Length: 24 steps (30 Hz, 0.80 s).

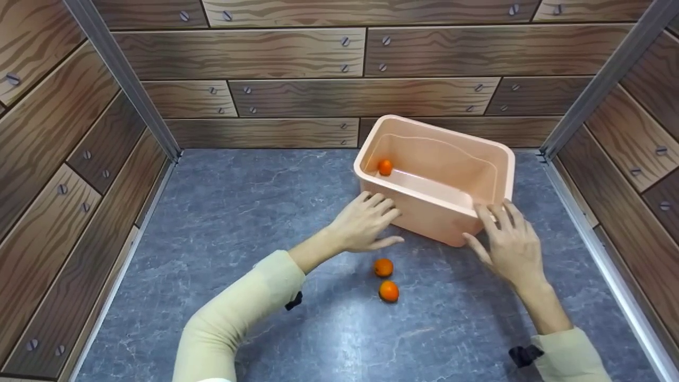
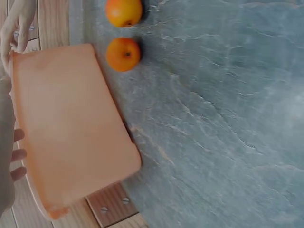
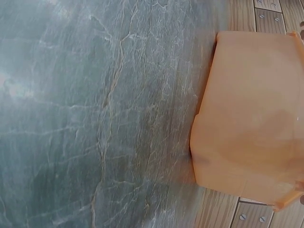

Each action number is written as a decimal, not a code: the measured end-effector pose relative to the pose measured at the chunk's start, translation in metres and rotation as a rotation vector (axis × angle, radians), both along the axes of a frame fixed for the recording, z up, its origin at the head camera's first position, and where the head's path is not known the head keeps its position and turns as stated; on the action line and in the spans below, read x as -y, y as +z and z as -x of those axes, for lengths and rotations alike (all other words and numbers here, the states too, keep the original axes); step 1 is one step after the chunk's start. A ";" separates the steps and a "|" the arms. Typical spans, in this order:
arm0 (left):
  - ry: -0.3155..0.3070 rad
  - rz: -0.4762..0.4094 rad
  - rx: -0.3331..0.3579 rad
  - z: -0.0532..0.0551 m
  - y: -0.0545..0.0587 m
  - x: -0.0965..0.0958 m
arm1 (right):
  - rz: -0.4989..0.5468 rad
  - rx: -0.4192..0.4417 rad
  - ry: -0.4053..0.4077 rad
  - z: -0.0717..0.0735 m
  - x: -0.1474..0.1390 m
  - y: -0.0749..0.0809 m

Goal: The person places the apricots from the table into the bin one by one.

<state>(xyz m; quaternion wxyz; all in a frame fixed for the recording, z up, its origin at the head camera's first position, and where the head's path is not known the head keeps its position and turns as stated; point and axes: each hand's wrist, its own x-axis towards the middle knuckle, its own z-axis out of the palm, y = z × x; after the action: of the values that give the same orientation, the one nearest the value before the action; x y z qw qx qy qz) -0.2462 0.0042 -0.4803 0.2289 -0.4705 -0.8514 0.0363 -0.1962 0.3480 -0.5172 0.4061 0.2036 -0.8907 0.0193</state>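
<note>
A peach-coloured plastic bin [image 1: 424, 212] stands at an angle near the back wall, its mouth upward. One small round orange fruit [image 1: 385, 167] lies inside, at its left end. My left hand [image 1: 366, 223] is by the bin's front wall, fingers loosely extended and thumb spread away; whether it touches the wall I cannot tell. At the front right corner, my right hand [image 1: 509, 244] has its fingertips over the rim and its thumb beside the outer wall. Two more orange fruits, a nearer one [image 1: 389, 291] and a farther one [image 1: 383, 267], lie on the floor in front of the bin.
A blue-grey marbled surface [image 1: 254, 212] lies under everything. Wood-plank-patterned walls [image 1: 297, 98] close in the back and both sides, with metal strips [image 1: 610, 270] along the corners and lower edges. The bin sits close to the back wall.
</note>
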 end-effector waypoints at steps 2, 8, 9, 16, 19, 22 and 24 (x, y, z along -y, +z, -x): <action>-0.006 0.020 0.009 -0.001 -0.003 0.003 | 0.000 0.001 -0.003 0.000 0.000 0.000; -0.032 0.072 0.069 -0.003 -0.010 0.011 | 0.001 0.005 -0.002 0.001 0.001 0.001; -0.037 0.084 0.082 -0.003 -0.012 0.012 | 0.004 0.006 -0.001 0.001 0.001 0.001; -0.072 0.206 0.153 -0.004 -0.022 0.018 | 0.010 0.002 0.005 -0.001 0.001 -0.001; -0.084 0.235 0.159 -0.004 -0.029 0.018 | 0.006 0.005 0.005 -0.001 0.001 -0.001; -0.099 0.261 0.152 -0.005 -0.036 0.017 | -0.002 0.018 -0.001 0.000 0.000 -0.001; -0.106 0.285 0.143 -0.006 -0.041 0.016 | -0.005 0.023 -0.002 0.000 0.000 0.000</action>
<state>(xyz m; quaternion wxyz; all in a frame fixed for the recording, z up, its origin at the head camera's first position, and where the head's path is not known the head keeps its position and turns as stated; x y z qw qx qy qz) -0.2406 -0.0119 -0.5214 0.1001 -0.5437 -0.8259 0.1110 -0.1959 0.3482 -0.5176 0.3954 0.2037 -0.8954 0.0189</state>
